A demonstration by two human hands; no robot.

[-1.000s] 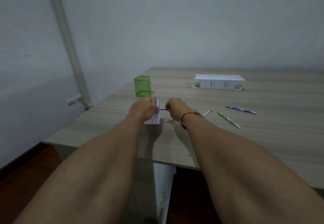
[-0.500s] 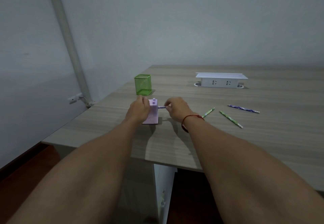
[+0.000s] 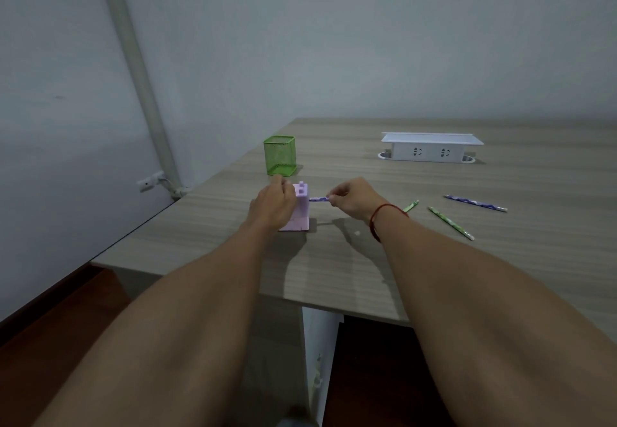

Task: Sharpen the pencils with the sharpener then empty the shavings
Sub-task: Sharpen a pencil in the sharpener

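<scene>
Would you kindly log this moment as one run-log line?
step: sharpening | left hand: holds sharpener | right hand: pinches pencil at sharpener | table: three loose pencils

The wood table [image 3: 500, 259] bears a pink sharpener [image 3: 302, 208], green mesh cup [image 3: 279, 156], white socket box [image 3: 430, 150] and three pencils [image 3: 450, 223].

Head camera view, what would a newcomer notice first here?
The two hands mid-frame: the left hand grips a lilac sharpener while the right hand pinches a purple pencil poked into its side. Behind them stands a green mesh cup; three loose pencils lie to the right.
</scene>
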